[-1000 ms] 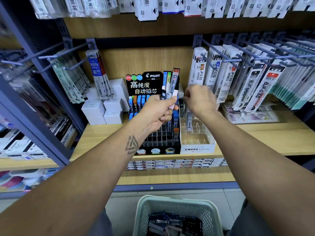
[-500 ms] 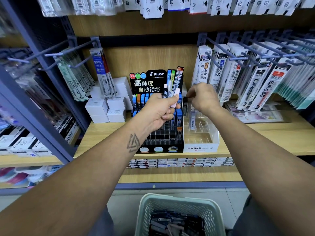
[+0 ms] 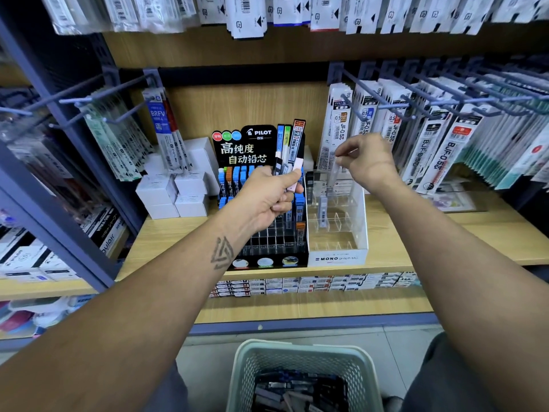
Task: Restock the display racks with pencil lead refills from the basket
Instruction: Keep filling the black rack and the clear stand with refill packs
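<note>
Pencil lead refills (image 3: 289,150) fanned upright in the left hand (image 3: 269,197), fingers and thumb curled round their lower ends, tops reaching up in front of the black Pilot display rack (image 3: 261,203). One clear refill case (image 3: 335,173) pinched at its top between thumb and fingertips of the right hand (image 3: 367,162), hanging upright above the rear rows of the clear Mono rack (image 3: 337,227). Both grips closed on product, then: left on the bundle, right on the single case. Inside the Mono rack, a dark case (image 3: 309,188) standing at the back left and a pale case (image 3: 323,214) standing further forward; most other compartments transparent and hard to read. Blue and orange cases filling the upper rows of the Pilot rack, dark ones lower right. Racks side by side, touching, on the wooden shelf (image 3: 445,233). More refills heaped loose in the pale mesh basket (image 3: 303,358) below, on the floor between the knees. White boxes (image 3: 175,194) stacked left of the Pilot rack. Pen refill packs (image 3: 439,150) hanging from pegs to the right, and more packs (image 3: 118,144) from pegs to the left. Flat boxes in a row (image 3: 312,285) on the shelf beneath.
</note>
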Demonstrator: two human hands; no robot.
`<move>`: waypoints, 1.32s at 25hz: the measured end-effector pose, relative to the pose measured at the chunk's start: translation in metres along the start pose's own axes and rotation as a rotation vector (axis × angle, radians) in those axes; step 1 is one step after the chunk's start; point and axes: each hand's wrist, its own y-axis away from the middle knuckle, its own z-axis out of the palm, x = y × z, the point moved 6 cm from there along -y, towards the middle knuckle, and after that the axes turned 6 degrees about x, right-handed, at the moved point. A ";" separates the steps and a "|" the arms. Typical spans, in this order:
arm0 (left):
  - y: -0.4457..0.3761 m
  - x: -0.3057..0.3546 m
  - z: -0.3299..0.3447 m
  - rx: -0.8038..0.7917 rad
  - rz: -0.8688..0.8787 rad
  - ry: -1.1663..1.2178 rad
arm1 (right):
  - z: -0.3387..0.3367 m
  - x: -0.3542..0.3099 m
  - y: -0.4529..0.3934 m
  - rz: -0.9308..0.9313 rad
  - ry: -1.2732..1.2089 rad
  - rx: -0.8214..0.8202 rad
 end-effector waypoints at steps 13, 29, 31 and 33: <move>-0.006 -0.001 -0.004 -0.005 0.021 -0.004 | 0.021 0.009 -0.001 -0.072 0.202 -0.069; -0.009 -0.002 -0.004 0.005 0.030 -0.024 | 0.024 0.006 0.009 -0.099 0.294 -0.077; -0.008 -0.003 -0.004 -0.002 0.034 -0.023 | 0.020 0.002 0.011 -0.097 0.298 -0.068; -0.005 -0.004 -0.001 -0.020 0.024 -0.012 | 0.012 -0.010 0.016 -0.084 0.195 -0.023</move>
